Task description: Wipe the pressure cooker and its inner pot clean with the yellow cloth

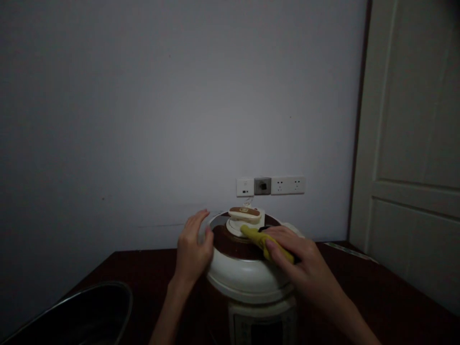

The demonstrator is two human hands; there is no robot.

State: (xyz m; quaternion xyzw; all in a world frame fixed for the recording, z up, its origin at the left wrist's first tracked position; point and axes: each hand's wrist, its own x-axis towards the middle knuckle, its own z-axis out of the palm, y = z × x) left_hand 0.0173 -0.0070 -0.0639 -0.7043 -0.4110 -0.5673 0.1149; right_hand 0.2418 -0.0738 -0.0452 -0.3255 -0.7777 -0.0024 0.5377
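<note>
The right grip (293, 244) was closed around a yellow cloth (258, 236), fingers above and thumb along the near side. The cloth's tip reached the pale collar (233, 228) under the handle (245, 215) of a large white electric cooker (247, 275). The left grip (194, 244) held nothing; its fingers were spread from the thumb at the left edge of the cooker's brown-topped lid (228, 243), though whether it touched could not be told. The cooker stood upright, lid on, with a dark-windowed panel (266, 330) low on its front. Beneath was a dark reddish desk (154, 266). At lower left, partly cut off, was a dark, shiny-rimmed vessel (130, 297). A thin strip (350, 251) lay on the desk's far right. Behind rose a plain grey wall (179, 120) with a row of sockets (287, 185); a pale panelled door (413, 134) stood at right.
</note>
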